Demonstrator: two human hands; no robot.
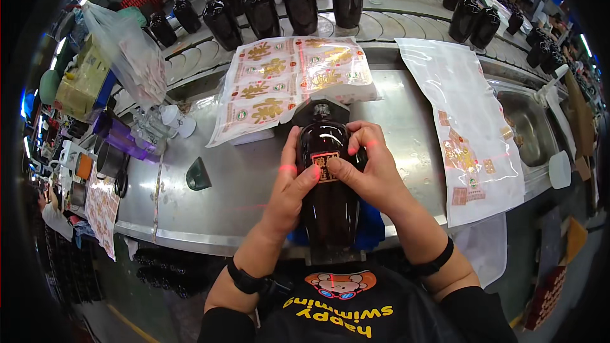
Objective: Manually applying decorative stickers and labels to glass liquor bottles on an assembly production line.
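Dark bottle [329, 213] at desk's [248, 181] near edge, between hands; long axis near-to-far, neck at far end. Left hand [295, 181], right hand [372, 165] equally close, both curled around bottle's sides, thumbs at label [325, 159].

L grip [289, 181] & R grip [380, 168] opp. e/o; thumbs [344, 170] near tog., fingers [363, 129] bent, forearms [259, 242] converging.

Single head-worn fisheye view; from above, downward over the workbench [244, 178]; near the dark bottle [329, 200]
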